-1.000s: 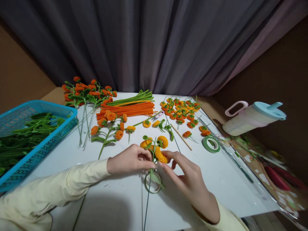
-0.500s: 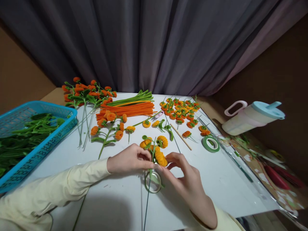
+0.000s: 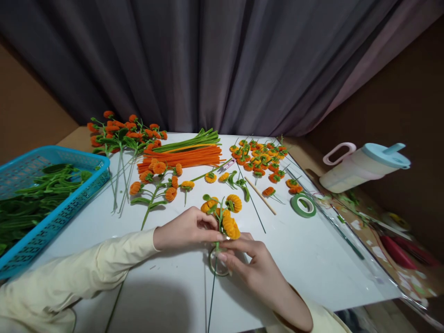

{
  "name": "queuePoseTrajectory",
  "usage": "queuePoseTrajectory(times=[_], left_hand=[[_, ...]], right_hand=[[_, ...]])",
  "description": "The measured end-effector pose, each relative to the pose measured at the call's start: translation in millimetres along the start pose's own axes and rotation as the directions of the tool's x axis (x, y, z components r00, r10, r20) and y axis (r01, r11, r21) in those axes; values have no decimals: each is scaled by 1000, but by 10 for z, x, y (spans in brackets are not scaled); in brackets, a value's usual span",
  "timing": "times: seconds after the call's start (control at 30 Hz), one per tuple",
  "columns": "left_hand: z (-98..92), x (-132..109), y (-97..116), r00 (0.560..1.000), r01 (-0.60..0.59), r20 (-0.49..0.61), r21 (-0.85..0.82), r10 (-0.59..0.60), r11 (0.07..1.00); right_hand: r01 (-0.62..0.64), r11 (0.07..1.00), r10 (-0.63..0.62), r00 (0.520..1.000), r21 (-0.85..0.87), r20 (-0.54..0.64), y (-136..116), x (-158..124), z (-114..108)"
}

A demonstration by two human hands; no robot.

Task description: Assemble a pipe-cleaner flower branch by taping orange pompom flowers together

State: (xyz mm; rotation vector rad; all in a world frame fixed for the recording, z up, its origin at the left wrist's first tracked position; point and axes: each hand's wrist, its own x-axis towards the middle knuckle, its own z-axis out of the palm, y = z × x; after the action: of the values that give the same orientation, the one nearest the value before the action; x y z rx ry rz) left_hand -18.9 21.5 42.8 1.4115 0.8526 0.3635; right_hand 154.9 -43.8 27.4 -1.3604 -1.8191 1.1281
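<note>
A spray of yellow fuzzy pipe-cleaner flowers [image 3: 230, 225] stands upright between my hands on a green-wrapped stem [image 3: 217, 246], with a thin dark wire [image 3: 212, 296] running down from it. My left hand [image 3: 192, 229] is closed, its thumb and fingers pinching the stem just under the blooms. Lower down, my right hand [image 3: 251, 263] has thumb and index finger closed at the stem, beneath the lowest flower. Behind those fingertips, a roll of green floral tape [image 3: 212, 267] is partly hidden. Whether a strip of tape lies between the right fingers is hidden.
A blue basket [image 3: 104, 163] of green leaves stands left. Orange flower stems [image 3: 152, 201], orange pipe cleaners [image 3: 183, 158] and loose flower heads [image 3: 262, 157] lie behind. To the right are another tape roll [image 3: 294, 206], a wooden stick [image 3: 260, 195], a tumbler [image 3: 354, 171] and red-handled pliers [image 3: 397, 252].
My right hand has moved slightly down and left, from beside the lowest yellow flower to the stem below it, now covering part of the tape roll. My left hand keeps its hold.
</note>
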Motion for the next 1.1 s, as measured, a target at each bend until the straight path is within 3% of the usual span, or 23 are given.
queuePoseTrajectory(times=[0.2, 0.5, 0.67, 0.93, 1.1], left_hand=[[-7, -13, 24, 1000, 12, 10, 73, -13, 997], [-21, -23, 6, 998, -67, 10, 311, 68, 948], [-36, -25, 20, 998, -68, 20, 331, 65, 941], [-31, -12, -31, 994, -110, 43, 217, 104, 970], [-12, -30, -46, 987, -162, 37, 179, 158, 970]], right_hand=[[135, 987, -135, 991, -92, 0, -10, -22, -10], [312, 922, -289, 949, -229, 129, -78, -27, -95], [277, 944, -246, 953, -179, 180, -54, 20, -142], [251, 967, -241, 956, -36, 170, 34, 101, -130], [162, 971, -201, 951, 176, 233, 104, 162, -82]])
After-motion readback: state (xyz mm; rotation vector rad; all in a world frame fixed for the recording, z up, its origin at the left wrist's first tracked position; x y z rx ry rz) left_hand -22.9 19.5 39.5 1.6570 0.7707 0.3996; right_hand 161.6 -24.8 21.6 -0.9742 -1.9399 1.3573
